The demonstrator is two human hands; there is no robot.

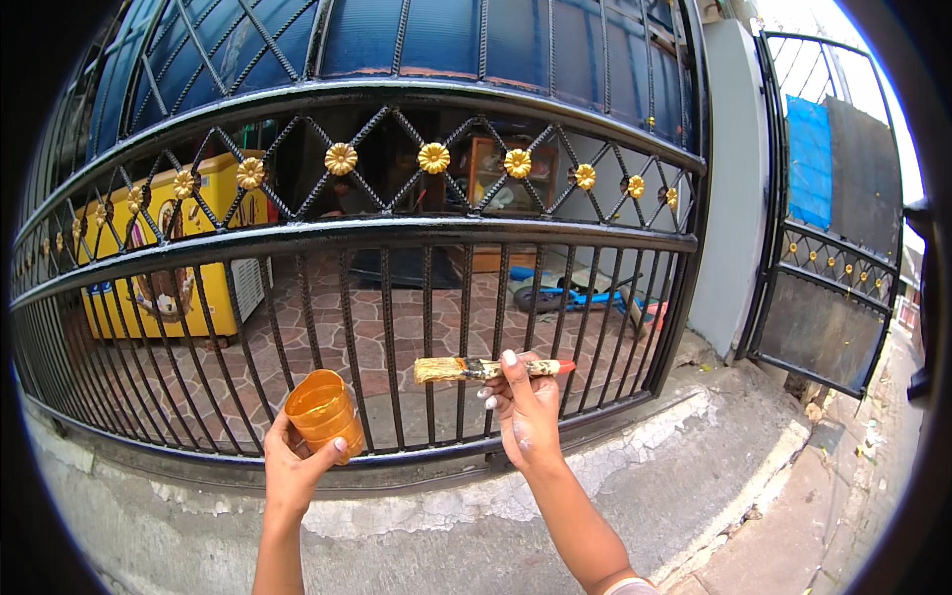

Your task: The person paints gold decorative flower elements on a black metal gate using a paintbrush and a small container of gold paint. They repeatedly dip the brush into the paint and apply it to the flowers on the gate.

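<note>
My left hand point(296, 464) is wrapped round a clear plastic cup point(325, 421) coated inside with gold paint, tilted a little toward me. Between the thumb and fingers of my right hand point(526, 412) is a paintbrush point(486, 370), held level with its gold-stained bristles pointing left toward the cup, apart from it. White smears mark the fingers and wrist of that hand. Both hands are in front of a black metal gate point(426, 238), whose diamond-patterned band carries gold flower ornaments point(433, 157).
Behind the bars stand a yellow chest freezer point(213, 288) on the left and a blue scooter-like thing point(585, 296) on stone-patterned paving point(397, 322). A grey pillar point(722, 188) and a second black gate point(828, 327) are to the right. A cracked concrete ledge point(635, 466) runs below.
</note>
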